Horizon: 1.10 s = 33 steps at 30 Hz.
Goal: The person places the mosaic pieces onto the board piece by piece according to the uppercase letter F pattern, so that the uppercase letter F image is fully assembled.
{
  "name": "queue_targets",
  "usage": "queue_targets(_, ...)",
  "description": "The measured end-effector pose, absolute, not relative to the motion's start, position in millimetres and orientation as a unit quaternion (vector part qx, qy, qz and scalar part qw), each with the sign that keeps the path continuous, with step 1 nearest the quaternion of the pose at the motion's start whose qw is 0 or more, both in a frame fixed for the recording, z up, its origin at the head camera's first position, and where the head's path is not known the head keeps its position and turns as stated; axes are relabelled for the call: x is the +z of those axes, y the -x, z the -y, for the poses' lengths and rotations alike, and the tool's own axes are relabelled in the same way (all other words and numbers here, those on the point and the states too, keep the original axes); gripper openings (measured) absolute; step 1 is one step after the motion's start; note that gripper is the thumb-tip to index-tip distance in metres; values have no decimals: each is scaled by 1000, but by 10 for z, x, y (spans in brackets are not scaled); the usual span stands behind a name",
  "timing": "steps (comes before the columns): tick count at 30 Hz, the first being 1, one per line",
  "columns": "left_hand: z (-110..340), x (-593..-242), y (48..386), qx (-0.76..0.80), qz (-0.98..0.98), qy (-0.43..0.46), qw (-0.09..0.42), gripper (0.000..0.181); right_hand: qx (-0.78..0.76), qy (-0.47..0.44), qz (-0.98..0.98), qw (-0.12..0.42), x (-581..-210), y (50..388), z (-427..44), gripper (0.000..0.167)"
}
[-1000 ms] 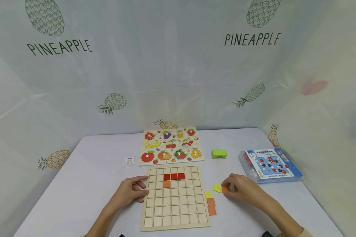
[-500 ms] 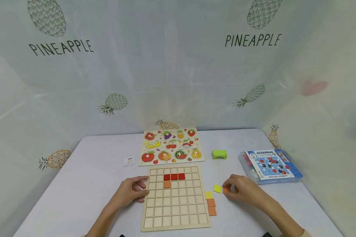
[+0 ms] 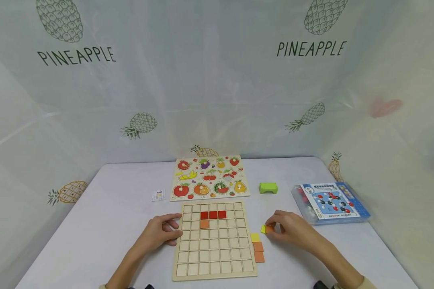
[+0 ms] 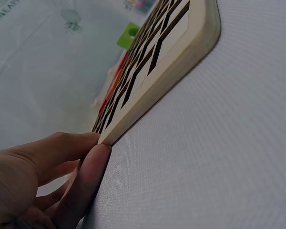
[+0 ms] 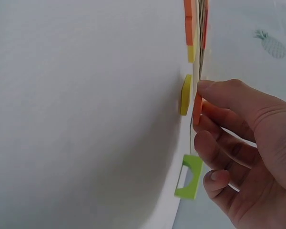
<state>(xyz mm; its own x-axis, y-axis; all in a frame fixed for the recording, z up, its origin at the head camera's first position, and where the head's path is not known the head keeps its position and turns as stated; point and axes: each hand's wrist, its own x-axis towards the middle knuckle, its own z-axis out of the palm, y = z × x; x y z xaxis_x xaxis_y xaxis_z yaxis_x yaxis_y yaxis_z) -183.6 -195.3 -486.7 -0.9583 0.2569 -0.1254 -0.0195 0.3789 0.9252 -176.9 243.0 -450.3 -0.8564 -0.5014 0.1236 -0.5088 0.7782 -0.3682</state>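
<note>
My right hand point(image 3: 293, 229) pinches an orange square tile point(image 5: 198, 109) between thumb and fingers. That tile hangs just above the table and in the head view covers part of a loose yellow tile point(image 3: 263, 228). My left hand point(image 3: 159, 232) touches the left edge of the wooden grid board point(image 3: 213, 277) with thumb and index finger, the two spread apart along it. Three red tiles point(image 3: 213, 215) lie in a row in the board's upper cells, with one orange tile point(image 3: 204, 224) under the leftmost.
Against the board's right side lie a yellow tile point(image 3: 254, 237) and two orange tiles point(image 3: 258, 251). Behind are a fruit puzzle point(image 3: 209, 178), a green arch block point(image 3: 268, 188) and a small printed card point(image 3: 158, 195). A clear boxed molecule set point(image 3: 330, 202) stands at the right.
My right hand has moved left with the orange tile, from beside the loose yellow tile to partly over it. The left hand stays at the board's edge.
</note>
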Motion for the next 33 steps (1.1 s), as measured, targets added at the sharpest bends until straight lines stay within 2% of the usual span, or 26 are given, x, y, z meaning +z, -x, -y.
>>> queue_targets(33,1965,-4873,1839,560,-815,-84,123,64,201,-342,918,-19,-4409,1899,-1497,18)
